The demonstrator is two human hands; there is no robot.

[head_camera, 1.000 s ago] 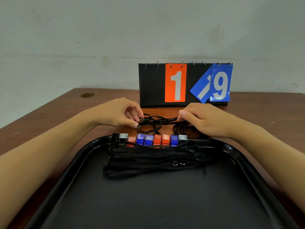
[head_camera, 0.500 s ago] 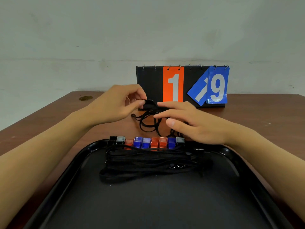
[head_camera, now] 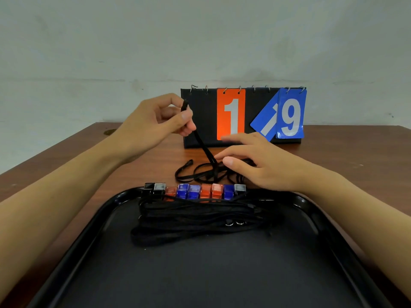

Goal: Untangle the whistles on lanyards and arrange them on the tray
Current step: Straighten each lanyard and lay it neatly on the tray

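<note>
A black lanyard [head_camera: 201, 141] is pinched between thumb and curled fingers of the left hand [head_camera: 155, 123], which is raised above the counter [head_camera: 355, 156]; the cord's end sticks up past the thumb, and the cord runs taut down to the right into a tangle of cords [head_camera: 200, 172]. The right hand [head_camera: 262, 162] is laid over the right part of that tangle, fingers nearly straight and spread, pressing rather than gripping. Any whistle under it is hidden.

The tangle lies on the counter, just behind the far rim of the black tray [head_camera: 333, 241] and in front of the flip scoreboard [head_camera: 243, 116]. Along the tray's far edge a row of whistles [head_camera: 195, 191], black, grey, red and blue, is already set, with their cords bundled just in front.

For a clean separation, the pull should probably be kept slow and in line with the cord. The pile is best held down lightly, so that loops can slide free. Jerking is judged likely to tighten a knot.
</note>
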